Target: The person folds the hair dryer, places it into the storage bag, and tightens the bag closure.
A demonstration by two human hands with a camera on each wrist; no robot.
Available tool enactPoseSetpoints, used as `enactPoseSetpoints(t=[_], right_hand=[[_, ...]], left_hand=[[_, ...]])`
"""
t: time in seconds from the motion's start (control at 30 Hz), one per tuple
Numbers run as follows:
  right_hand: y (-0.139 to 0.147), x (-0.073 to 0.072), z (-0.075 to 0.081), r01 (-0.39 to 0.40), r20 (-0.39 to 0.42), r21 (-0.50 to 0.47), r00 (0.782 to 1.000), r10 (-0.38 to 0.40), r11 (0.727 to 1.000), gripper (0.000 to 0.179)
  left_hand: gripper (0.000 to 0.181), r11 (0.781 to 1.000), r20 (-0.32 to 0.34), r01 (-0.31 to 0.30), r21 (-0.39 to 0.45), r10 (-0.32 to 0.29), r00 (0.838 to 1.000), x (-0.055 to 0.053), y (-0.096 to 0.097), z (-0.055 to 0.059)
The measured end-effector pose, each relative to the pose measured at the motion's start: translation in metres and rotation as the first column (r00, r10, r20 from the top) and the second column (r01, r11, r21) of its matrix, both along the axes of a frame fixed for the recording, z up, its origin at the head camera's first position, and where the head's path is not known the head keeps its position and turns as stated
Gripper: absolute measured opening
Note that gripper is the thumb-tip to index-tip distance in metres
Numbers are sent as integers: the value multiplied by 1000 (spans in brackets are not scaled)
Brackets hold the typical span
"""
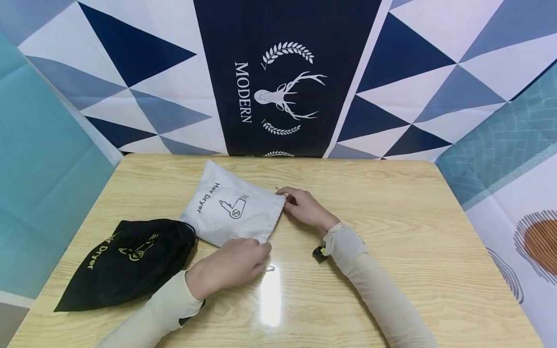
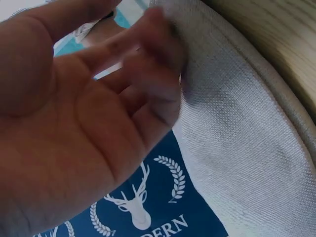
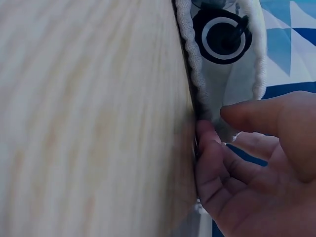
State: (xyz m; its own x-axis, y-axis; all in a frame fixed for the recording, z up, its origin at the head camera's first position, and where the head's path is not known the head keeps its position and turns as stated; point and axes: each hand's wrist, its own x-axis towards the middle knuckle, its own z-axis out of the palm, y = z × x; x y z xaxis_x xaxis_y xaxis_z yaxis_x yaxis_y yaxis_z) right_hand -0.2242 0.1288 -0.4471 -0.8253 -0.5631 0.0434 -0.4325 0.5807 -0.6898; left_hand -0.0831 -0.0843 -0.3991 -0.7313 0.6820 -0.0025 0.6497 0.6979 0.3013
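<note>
A pale drawstring bag (image 1: 256,205) printed "Hair Dryer" lies on the table with its mouth towards the right. My right hand (image 1: 306,209) is at the far corner of that mouth, thumb and fingers pinching its edge. Inside the parted mouth, the right wrist view shows a black round part with a pale ring (image 3: 222,40); the rest of it is hidden. At the near corner, my left hand (image 1: 235,263) has bent fingers against the cloth. Their tips are blurred in the left wrist view, so their hold is unclear. A cord end (image 1: 270,268) lies beside this hand.
A black drawstring bag (image 1: 130,263), also printed with a hair dryer, lies on the left, its gathered end touching the pale bag. The wooden table (image 1: 391,217) ends at a patterned backdrop (image 1: 278,87). A small black object (image 1: 319,254) shows beside the right cuff.
</note>
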Motion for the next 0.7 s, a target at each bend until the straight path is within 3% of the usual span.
enactPoseSetpoints(t=[0.33, 0.7], right_hand=[[4, -1, -1, 5, 17, -14, 1000, -5, 1000, 29], [6, -4, -3, 9, 33, -15, 999, -9, 1000, 25]], left_hand=[[13, 995, 80, -27, -93, 35, 996, 3, 2, -8], [14, 989, 34, -47, -138, 53, 998, 5, 6, -15]])
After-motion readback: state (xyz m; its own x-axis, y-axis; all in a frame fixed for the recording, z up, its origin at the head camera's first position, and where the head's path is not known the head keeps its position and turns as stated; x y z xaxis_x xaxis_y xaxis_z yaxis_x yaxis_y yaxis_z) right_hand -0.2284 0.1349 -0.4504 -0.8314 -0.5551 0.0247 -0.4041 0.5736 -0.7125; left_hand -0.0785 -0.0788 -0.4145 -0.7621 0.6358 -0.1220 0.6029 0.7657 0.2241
